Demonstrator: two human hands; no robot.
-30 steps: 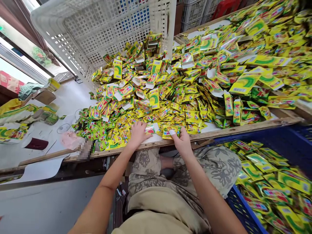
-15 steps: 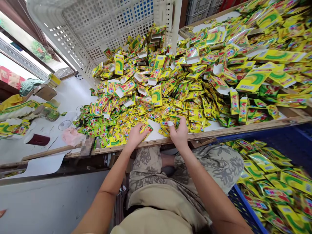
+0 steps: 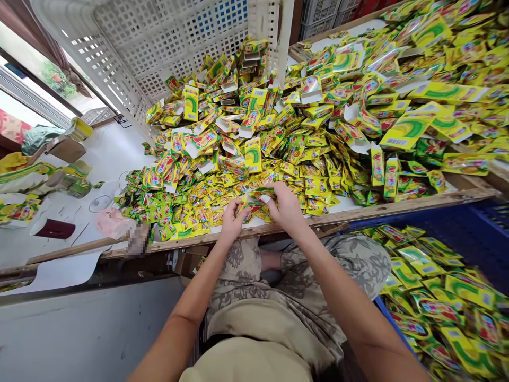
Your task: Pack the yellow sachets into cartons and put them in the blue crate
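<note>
At the front edge of the table my left hand [image 3: 231, 222] is closed around a small yellow and green carton [image 3: 249, 206], its pale open end tilted up. Close beside it, my right hand [image 3: 287, 210] pinches a small green and yellow packet [image 3: 260, 192] at the mouth of the carton. Whether more than one packet is in the fingers I cannot tell. Loose yellow packets [image 3: 317, 185] lie just beyond both hands, with green packets [image 3: 153, 212] to the left. Behind them is a heap of open cartons [image 3: 252, 154].
A white plastic basket [image 3: 131, 45] lies tipped behind the heap, cartons spilling from it. More cartons and packets cover the table at right. A blue crate [image 3: 393, 323] of filled-looking cartons stands low at right. A wooden strip [image 3: 358, 214] edges the table. A dark red cup [image 3: 53, 228] lies at left.
My hands have come together above the table edge: the left moved right with the carton, and the right brought a packet up from the pile to its open end.
</note>
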